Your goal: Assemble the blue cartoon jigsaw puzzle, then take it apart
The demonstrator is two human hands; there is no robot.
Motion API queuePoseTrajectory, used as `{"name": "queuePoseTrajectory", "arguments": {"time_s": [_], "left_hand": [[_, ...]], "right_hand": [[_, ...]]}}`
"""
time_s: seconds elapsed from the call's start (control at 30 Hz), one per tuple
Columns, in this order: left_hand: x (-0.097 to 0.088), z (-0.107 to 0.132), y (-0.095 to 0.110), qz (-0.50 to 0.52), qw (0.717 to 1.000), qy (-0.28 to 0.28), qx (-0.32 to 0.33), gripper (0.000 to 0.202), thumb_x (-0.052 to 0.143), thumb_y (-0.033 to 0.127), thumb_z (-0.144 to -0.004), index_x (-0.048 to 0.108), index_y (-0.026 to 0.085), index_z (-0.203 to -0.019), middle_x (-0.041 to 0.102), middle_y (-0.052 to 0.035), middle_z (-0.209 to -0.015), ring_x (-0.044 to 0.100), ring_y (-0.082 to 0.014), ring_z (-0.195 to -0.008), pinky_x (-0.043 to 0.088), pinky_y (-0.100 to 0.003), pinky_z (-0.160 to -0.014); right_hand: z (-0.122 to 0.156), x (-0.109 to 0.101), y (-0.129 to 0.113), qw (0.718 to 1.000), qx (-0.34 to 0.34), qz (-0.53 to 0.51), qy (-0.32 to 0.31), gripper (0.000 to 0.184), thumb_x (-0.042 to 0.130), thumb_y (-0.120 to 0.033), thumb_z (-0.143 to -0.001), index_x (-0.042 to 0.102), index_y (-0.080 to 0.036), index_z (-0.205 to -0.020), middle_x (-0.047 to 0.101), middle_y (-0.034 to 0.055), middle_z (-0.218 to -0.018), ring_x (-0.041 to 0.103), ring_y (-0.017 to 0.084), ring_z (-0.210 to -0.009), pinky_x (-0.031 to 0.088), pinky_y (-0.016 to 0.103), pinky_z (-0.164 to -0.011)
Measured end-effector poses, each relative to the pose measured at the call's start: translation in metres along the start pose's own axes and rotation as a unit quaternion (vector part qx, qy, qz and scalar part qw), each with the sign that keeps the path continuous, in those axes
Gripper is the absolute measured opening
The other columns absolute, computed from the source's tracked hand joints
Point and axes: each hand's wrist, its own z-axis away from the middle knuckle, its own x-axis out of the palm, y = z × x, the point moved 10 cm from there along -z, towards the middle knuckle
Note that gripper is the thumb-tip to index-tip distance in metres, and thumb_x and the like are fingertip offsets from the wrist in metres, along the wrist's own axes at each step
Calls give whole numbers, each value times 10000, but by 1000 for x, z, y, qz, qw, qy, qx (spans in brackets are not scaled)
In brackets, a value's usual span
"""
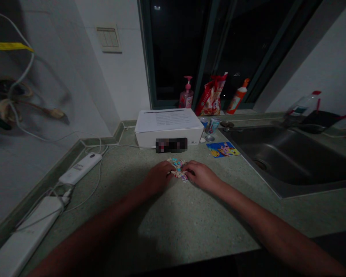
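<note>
A small heap of jigsaw pieces (178,164), pale with bits of turquoise, pink and red, lies on the speckled green counter (187,223) in front of me. From the left, my left hand (161,175) has its curled fingers closed on the near-left edge of the heap. Opposite it, my right hand (200,174) grips at the right edge, thumb and fingers bent in among the pieces. My fingertips are partly hidden, so which pieces they touch cannot be made out. A cartoon picture card (223,149) lies flat beyond my right hand.
Behind the heap stands a white box (168,125) with a printed sheet on top and a dark, blurred-out object before it. Cans (213,125) stand beside it. A steel sink (294,154) is at right. Power strips (80,168) and cables line the left side.
</note>
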Motion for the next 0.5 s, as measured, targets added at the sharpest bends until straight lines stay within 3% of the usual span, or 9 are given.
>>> {"name": "queuePoseTrajectory", "arguments": {"time_s": [0.17, 0.3, 0.4, 0.5], "left_hand": [[-21, 8, -11, -13, 998, 45, -45, 310, 646, 160, -923, 710, 239, -1216, 729, -79, -1247, 655, -278, -1187, 492, -461, -1092], [-22, 18, -7, -82, 996, 4, -45, 337, 691, 206, -899, 704, 201, -1235, 714, -122, -1274, 632, -329, -1190, 491, -508, -1068], [-13, 19, -5, -88, 995, -22, -42, 301, 642, 152, -916, 718, 176, -1207, 722, -126, -1238, 631, -319, -1172, 497, -487, -1059], [-8, 13, -6, -52, 997, -11, -48, 290, 614, 97, -911, 728, 160, -1170, 728, -119, -1188, 637, -296, -1157, 504, -453, -1056]], "right_hand": [[1, -14, 5, 999, 1, -9, 36, 378, 704, -163, -901, 686, -222, -1273, 709, 107, -1229, 689, 262, -1135, 545, 424, -1004], [3, -2, 2, 998, -11, 59, -1, 562, 804, -346, -874, 630, -174, -1380, 670, 171, -1332, 639, 338, -1234, 516, 496, -1065], [-5, 11, -2, 997, -19, 78, -14, 433, 752, -297, -918, 675, -140, -1314, 704, 171, -1264, 650, 322, -1203, 514, 477, -1060], [-16, 19, -7, 998, -26, 65, -7, 304, 692, -175, -930, 718, -138, -1231, 727, 152, -1194, 668, 283, -1160, 519, 430, -1037]]}}
